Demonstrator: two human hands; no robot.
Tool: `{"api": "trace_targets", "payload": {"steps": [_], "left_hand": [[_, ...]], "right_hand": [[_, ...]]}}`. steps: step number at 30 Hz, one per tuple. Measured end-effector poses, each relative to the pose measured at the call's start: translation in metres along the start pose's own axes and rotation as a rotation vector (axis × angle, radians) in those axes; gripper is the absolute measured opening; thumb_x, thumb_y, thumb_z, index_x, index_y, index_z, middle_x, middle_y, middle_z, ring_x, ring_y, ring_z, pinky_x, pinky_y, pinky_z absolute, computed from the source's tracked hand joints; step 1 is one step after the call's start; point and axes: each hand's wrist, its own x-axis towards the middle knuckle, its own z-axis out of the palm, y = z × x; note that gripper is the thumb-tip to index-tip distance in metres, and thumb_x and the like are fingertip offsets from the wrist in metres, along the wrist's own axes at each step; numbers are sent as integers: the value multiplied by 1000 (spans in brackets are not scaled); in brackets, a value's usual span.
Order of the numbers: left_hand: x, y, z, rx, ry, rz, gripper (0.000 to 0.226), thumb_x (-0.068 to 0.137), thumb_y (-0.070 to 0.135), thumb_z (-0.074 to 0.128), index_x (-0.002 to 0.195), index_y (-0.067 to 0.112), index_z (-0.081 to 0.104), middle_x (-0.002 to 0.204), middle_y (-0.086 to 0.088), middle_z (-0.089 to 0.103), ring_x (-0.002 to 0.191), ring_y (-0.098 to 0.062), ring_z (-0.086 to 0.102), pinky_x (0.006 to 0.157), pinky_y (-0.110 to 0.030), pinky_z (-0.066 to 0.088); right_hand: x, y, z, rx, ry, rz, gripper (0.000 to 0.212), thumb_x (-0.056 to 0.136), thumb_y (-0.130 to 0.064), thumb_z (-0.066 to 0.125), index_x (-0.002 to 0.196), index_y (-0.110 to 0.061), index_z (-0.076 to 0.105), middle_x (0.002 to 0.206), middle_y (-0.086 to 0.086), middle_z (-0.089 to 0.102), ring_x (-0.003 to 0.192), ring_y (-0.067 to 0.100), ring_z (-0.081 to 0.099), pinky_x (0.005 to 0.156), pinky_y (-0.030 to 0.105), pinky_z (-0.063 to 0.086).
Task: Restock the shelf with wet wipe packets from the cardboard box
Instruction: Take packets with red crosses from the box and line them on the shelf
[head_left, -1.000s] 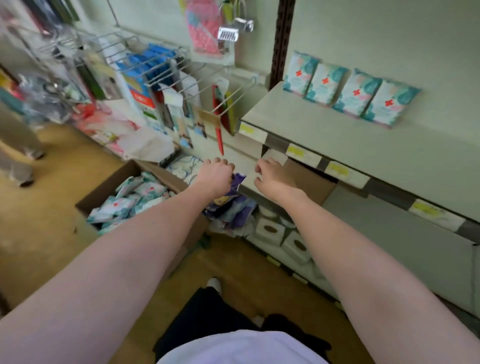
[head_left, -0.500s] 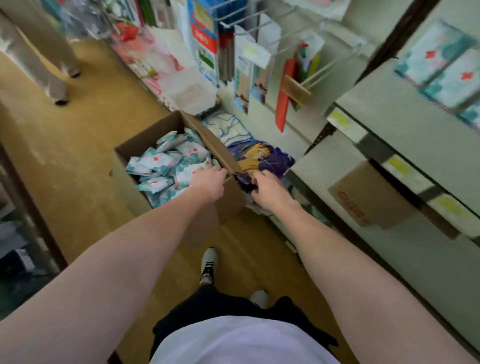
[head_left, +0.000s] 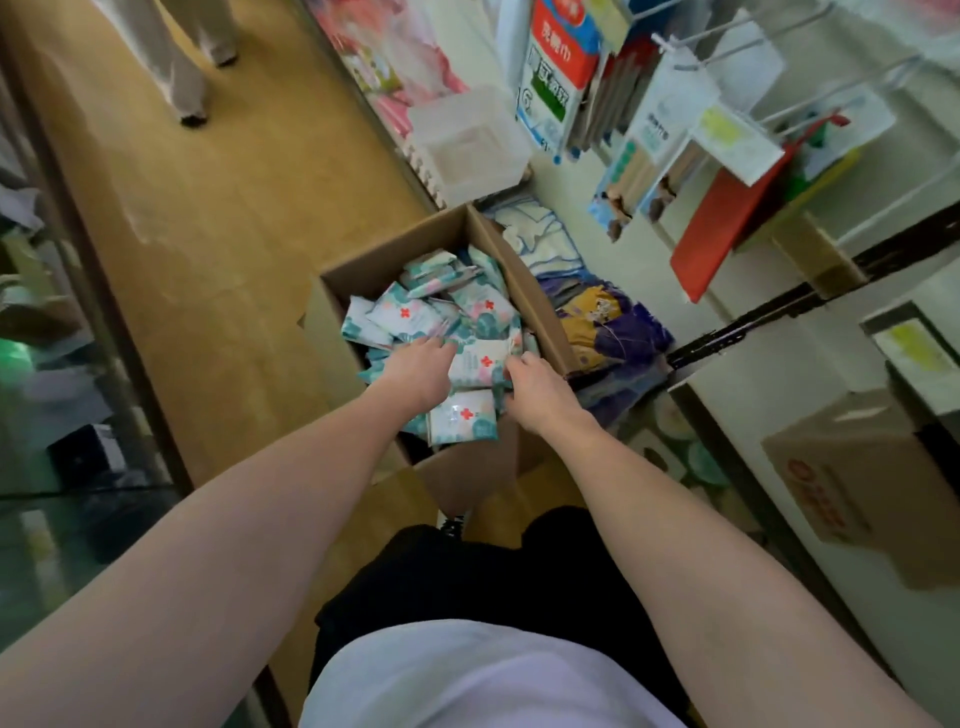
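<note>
Cardboard box on floor, full of wet wipe packets; left hand grip spread flat on packets, right hand grip curled, hold unclear.

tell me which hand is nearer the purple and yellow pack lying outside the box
Right. The right hand is inside the box's right wall, beside the purple and yellow pack; the left hand reaches in farther left.

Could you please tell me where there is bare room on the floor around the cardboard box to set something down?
Bare wooden floor lies left of the cardboard box, up to the glass cabinet. Right of the box it is crowded with purple packs.
</note>
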Motion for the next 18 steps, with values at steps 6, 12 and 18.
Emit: {"api": "trace_targets", "payload": {"steps": [6,12,18], "left_hand": [[23,-5,7,-50,-33,-30,37,92,17,48,129,13,47,130,-11,53,116,-30,49,85,-42,43],[40,-6,14,-74,-125,-82,45,93,25,55,134,13,43,139,-11,45,121,-32,45,91,-43,42],[49,-16,20,-185,-116,-182,47,90,22,55,135,11,44,133,-12,50,118,-32,47,93,-41,41]], "right_hand": [[38,0,-7,-20,-52,-30,35,93,-26,60,124,-13,51,130,10,47,121,31,48,93,44,46],[85,0,1,-84,-133,-108,53,93,-38,63,137,-16,45,138,9,45,130,30,41,102,44,42],[117,-2,16,-135,-250,-200,74,86,-44,70,146,-18,36,148,10,39,136,32,38,109,48,36]]}}
